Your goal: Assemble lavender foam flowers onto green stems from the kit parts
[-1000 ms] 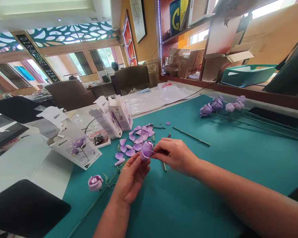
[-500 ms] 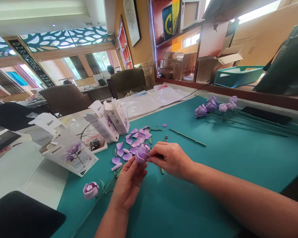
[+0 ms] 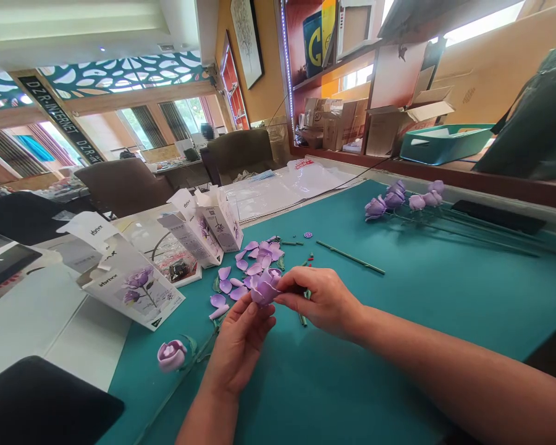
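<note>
Purple flower head, one, held up at the near edge of the loose petals. Left hand: thumb and fingers pinching its base. Right hand: fingertips pinching its right edge, the exact grip apparently half hidden by the knuckles. Single lilac flower, left of the petals and nearer. White printed boxes, open, left of the petals. Green stick, right of the petals. Bunch of flowers, well beyond the petals, far right.
</note>
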The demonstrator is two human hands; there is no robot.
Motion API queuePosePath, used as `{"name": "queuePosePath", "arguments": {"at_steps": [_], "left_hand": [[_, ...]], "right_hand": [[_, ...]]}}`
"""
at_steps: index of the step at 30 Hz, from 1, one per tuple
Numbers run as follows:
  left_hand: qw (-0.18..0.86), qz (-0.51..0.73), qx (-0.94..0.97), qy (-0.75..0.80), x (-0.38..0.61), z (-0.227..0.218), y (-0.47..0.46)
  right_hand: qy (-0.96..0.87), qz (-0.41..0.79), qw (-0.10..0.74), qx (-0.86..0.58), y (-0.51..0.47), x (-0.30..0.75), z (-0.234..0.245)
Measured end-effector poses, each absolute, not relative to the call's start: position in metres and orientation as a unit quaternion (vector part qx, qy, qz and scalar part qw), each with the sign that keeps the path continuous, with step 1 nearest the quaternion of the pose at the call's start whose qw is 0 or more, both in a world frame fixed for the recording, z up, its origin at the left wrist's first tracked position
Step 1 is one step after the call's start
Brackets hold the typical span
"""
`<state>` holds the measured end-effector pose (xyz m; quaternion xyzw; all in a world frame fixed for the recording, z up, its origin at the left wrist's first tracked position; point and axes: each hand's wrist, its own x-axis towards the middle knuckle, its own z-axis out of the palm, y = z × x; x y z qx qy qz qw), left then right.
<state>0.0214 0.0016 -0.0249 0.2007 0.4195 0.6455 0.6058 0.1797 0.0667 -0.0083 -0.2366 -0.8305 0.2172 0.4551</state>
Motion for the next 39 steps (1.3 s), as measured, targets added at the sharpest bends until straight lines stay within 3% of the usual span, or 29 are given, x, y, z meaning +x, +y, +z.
{"name": "queuePosePath", "arguments": {"at_steps": [6, 12, 16, 19, 26, 31, 39], "left_hand": [[0.592, 0.664, 0.193, 0.414, 0.02, -0.022, 0.001], [0.561, 0.7, 0.186, 0.402, 0.008, -0.019, -0.002], [0.551, 0.719, 0.193, 0.377, -0.002, -0.017, -0.003], [0.549, 0.729, 0.194, 0.359, -0.007, -0.014, -0.002], [0.536, 0.747, 0.155, 0.362, -0.008, -0.008, -0.003], [0.551, 0.738, 0.157, 0.358, -0.004, -0.007, -0.003], [0.562, 0.722, 0.166, 0.368, 0.001, -0.01, -0.002]], "right_hand": [[-0.809, 0.267, 0.471, -0.228, 0.066, 0.185, 0.0], [-0.74, 0.326, 0.489, -0.326, 0.109, 0.199, -0.006], [-0.797, 0.259, 0.358, -0.411, 0.139, 0.192, -0.015], [-0.874, 0.174, 0.232, -0.391, 0.147, 0.173, -0.019], [-0.909, 0.131, 0.147, -0.368, 0.152, 0.118, -0.039], [-0.898, 0.122, 0.141, -0.398, 0.156, 0.102, -0.053], [-0.882, 0.149, 0.208, -0.395, 0.146, 0.151, -0.038]]}}
